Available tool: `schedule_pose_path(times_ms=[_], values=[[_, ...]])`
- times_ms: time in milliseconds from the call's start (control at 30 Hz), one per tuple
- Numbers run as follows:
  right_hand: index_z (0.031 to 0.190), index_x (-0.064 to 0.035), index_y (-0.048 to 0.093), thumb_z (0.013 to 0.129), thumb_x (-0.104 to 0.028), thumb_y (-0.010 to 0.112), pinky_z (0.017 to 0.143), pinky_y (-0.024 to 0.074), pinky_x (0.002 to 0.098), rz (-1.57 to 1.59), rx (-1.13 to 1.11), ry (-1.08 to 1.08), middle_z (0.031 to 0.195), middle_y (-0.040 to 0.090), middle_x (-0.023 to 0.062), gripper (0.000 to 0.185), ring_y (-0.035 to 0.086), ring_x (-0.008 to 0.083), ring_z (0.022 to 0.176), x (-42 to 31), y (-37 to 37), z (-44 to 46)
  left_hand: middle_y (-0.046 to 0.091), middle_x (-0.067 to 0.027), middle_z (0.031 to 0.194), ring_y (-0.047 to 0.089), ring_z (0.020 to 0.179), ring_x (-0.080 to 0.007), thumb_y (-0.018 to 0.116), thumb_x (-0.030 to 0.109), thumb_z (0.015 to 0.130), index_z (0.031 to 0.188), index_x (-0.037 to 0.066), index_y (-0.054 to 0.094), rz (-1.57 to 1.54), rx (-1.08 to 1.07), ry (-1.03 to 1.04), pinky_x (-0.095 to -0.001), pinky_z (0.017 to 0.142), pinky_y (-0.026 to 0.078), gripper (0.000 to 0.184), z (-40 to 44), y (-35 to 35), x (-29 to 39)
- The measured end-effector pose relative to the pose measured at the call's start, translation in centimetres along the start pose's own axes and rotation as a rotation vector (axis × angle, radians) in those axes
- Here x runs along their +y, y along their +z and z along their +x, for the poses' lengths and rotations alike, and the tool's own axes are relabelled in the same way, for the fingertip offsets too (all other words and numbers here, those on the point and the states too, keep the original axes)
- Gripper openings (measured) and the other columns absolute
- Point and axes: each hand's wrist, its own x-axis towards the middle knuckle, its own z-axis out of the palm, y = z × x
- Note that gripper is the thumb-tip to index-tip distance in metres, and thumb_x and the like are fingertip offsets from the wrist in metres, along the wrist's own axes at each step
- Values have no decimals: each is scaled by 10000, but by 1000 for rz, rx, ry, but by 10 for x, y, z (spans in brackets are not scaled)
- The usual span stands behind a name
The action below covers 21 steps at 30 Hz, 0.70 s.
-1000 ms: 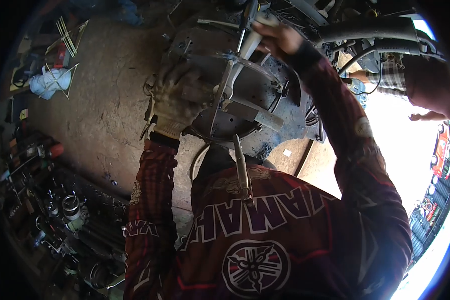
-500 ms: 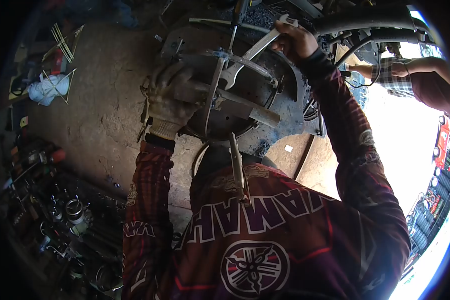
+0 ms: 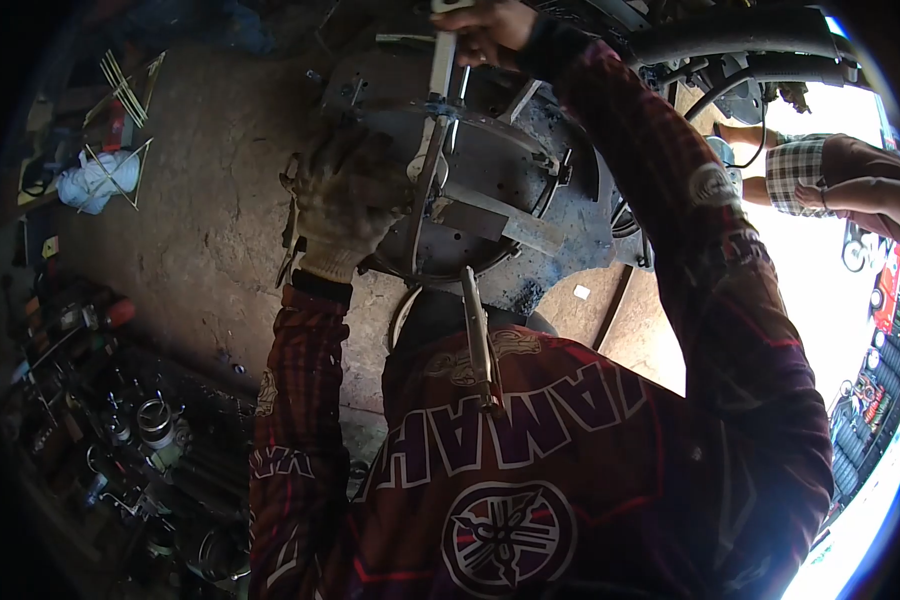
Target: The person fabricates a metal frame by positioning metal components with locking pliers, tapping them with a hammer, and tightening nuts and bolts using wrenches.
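My right hand (image 3: 492,32), bare, is closed around the upper part of a large wrench (image 3: 443,72). The wrench stands nearly upright in view, its lower jaw beside the crossing of a curved metal frame (image 3: 500,125). My left hand (image 3: 348,205), in a dirty work glove, is closed at the left end of a flat metal bar (image 3: 515,225) that crosses the frame; its fingertips are dark and hard to make out. A thin shiny rod (image 3: 459,110) passes through the frame beside the wrench. Below all this lies a dark metal plate (image 3: 570,205) with holes.
A metal lever (image 3: 478,340) points toward my chest. Machine parts and tools (image 3: 155,425) crowd the lower left. A white cloth bundle (image 3: 100,182) and thin sticks (image 3: 123,88) lie at left. Thick dark pipes (image 3: 735,40) run at upper right. Another person in checked shorts (image 3: 798,175) stands at right.
My right hand has moved left and up in view, swinging the wrench from a slant to nearly upright. My left hand stays in about the same place. The person at right has shifted slightly.
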Motion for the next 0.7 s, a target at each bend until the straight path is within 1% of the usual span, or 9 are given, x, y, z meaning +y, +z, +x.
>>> schedule_pose_path(times_ms=[100,267,300,333,367,433,567,633,700], values=[[1020,1,682,938,-242,656,598,529,271,-44,-114,34,863,682,96,258,649,178,615,2,36,36,582,-132,1202,513,1206,-389,469,763,858,1112,97,687,56,-15,28,-511,988,457,746,-1,5,-4],[1030,-55,680,910,-280,701,573,525,247,-282,-140,185,966,677,87,256,605,145,569,3,46,27,584,-125,1196,512,1203,-386,446,717,902,1078,91,691,-11,10,-21,-503,991,448,695,-4,7,-7],[1037,-52,678,910,-268,701,578,531,246,-120,-24,32,999,674,98,251,621,149,610,12,44,14,584,-125,1196,512,1203,-386,446,717,902,1078,91,691,-11,10,-26,-503,991,448,695,-6,5,-6],[1043,-49,676,911,-255,700,584,538,244,39,92,-123,1031,671,109,247,638,154,650,19,39,-3,579,-110,1211,502,1219,-375,517,686,877,1080,103,691,-11,-26,-37,-491,993,452,642,-9,3,-5],[1044,-24,661,940,-191,647,624,547,266,-289,80,-321,934,645,83,198,638,148,696,21,26,-34,574,-96,1226,492,1234,-363,589,656,851,1082,115,691,-11,-59,-48,-479,996,455,597,-9,0,-5],[1050,-3,646,963,-115,598,642,548,271,-363,195,-392,840,603,50,149,628,125,764,32,7,-95,566,-82,1247,480,1250,-350,665,600,800,1084,129,693,-52,-47,-78,-469,1004,457,550,-5,-4,-3],[1056,11,628,905,-56,662,586,536,257,57,302,-301,941,652,87,169,662,194,726,35,15,-169,543,-67,1301,468,1269,-322,811,467,668,1106,153,694,-45,-40,-112,-445,1032,455,551,-5,-6,-2],[1003,8,623,933,-82,632,580,517,272,205,297,-63,816,641,68,114,648,189,676,19,14,-177,544,-69,1299,471,1263,-324,810,470,670,1120,152,690,-47,-48,-131,-448,1031,455,564,-7,-6,0],[990,1,623,941,-111,622,573,501,277,57,394,-158,794,637,72,122,636,188,660,28,2,-170,545,-70,1297,475,1257,-325,810,474,672,1134,151,685,-55,-53,-132,-451,1031,454,577,-4,-5,2]])
